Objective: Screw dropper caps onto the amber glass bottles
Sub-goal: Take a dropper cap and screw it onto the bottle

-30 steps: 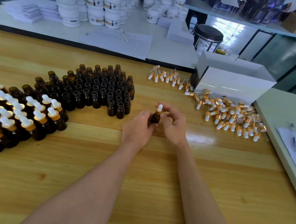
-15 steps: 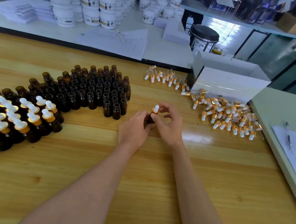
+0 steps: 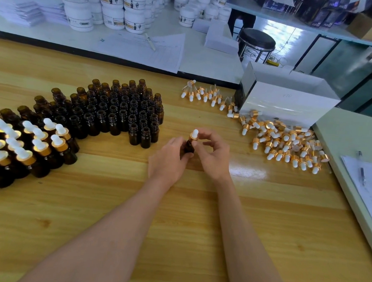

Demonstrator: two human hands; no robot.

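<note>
Bottles of amber glass [image 3: 29, 152] already capped stand left; dozens of open bottles [image 3: 117, 111] await caps. Left hand [image 3: 169, 161] grips one bottle [image 3: 189, 147]; right hand [image 3: 212, 157] pinches its gold-and-white dropper cap [image 3: 194, 136].

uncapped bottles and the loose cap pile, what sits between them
Head view: left hand holding a bottle, right hand pinching its dropper cap; bare table otherwise.

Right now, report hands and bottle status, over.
Left hand grips amber bottle. Right hand pinches dropper cap on its neck. Uncapped bottles close behind, loose caps right; neither in the way.
</note>
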